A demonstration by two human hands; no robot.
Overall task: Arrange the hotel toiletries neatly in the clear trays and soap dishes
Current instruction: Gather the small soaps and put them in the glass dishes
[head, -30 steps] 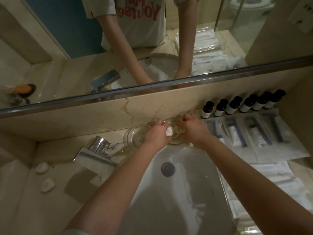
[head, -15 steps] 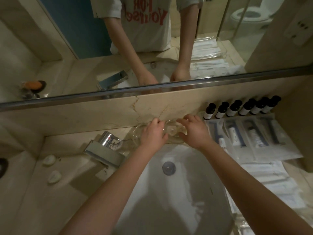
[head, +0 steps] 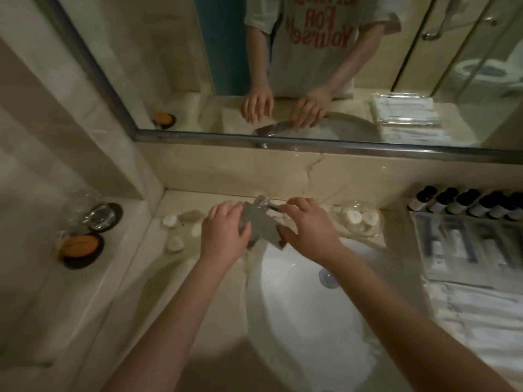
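Observation:
My left hand (head: 226, 236) and my right hand (head: 308, 230) hover on either side of the chrome faucet (head: 263, 224), with loosely bent fingers and nothing plainly held. The mirror shows both hands with relaxed fingers. To the right, a clear glass soap dish (head: 376, 232) holds small white wrapped soaps (head: 353, 216). Several more white soaps (head: 175, 244) lie loose on the counter left of my left hand. At the far right a clear tray (head: 418, 250) holds flat packaged toiletries.
A row of dark-capped bottles (head: 467, 202) stands against the back wall at right. White packets (head: 481, 321) lie in front of the tray. The white basin (head: 311, 335) is below my arms. On the left ledge are a glass (head: 93, 213) and an orange soap (head: 80, 246).
Both hands left the glass dish and moved left to the faucet. The view swung left, showing the left ledge and loose soaps. The dish now holds soaps.

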